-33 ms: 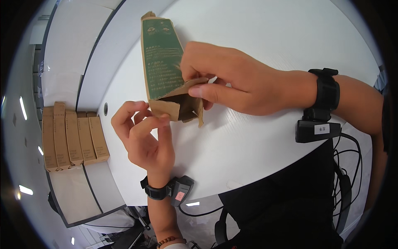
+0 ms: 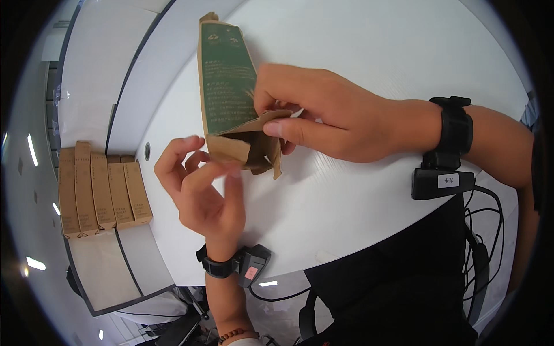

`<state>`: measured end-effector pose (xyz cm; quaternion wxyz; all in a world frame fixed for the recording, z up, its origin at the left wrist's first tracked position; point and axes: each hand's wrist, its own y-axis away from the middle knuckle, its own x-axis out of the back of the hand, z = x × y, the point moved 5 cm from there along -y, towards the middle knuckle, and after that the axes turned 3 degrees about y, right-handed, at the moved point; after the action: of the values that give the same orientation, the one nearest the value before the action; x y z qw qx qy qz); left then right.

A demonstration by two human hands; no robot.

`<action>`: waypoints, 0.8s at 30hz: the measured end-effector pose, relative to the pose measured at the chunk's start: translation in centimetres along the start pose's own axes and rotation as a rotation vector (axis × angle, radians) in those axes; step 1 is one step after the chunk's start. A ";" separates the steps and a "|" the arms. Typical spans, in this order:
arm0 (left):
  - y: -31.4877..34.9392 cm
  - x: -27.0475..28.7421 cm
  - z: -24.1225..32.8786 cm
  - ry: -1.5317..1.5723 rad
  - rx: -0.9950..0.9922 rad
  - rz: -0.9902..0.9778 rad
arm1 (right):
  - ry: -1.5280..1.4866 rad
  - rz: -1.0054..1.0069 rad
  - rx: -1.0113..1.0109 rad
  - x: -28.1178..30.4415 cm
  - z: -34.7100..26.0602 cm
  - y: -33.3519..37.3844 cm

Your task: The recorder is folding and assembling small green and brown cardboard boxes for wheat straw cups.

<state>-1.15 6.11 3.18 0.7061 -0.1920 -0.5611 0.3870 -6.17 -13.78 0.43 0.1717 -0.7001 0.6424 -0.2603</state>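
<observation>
A long cardboard box [image 2: 228, 86] with a green printed face lies tilted on the white table, its torn near end gaping toward me. My right hand [image 2: 323, 115] is closed on the box's right side, thumb and fingers pinching a raised brown flap at the opening. To the left of that opening is my left hand [image 2: 202, 190], its fingers bent and apart. The left index finger and thumb are at the lower edge of the front flap, slightly blurred, and do not grip it visibly. Inside, the box is dark; any contents cannot be made out.
Several upright brown boxes [image 2: 104, 190] stand in a row at the left, beyond the table edge. A round cable hole [image 2: 147, 151] sits in the white table [image 2: 369, 213]. Black wrist straps with small modules are on both wrists, with cables trailing below.
The box has shifted very slightly in my right hand's grip. My left fingers have loosened from the front flap and moved a little off it.
</observation>
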 end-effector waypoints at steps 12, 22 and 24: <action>-0.2 -2.1 -0.7 0.243 0.238 0.107 | 0.098 0.039 -0.166 0.2 1.6 0.2; 0.2 -1.4 -0.8 0.201 0.369 0.113 | 0.223 -0.063 -0.222 0.3 0.9 0.1; 0.1 -1.4 -0.5 0.217 0.311 0.105 | 0.234 -0.108 -0.178 0.2 0.8 0.2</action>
<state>-0.76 5.21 2.10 0.7626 -0.1502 -0.4042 0.4823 -5.85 -14.02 -0.26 0.0185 -0.7111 0.6399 -0.2909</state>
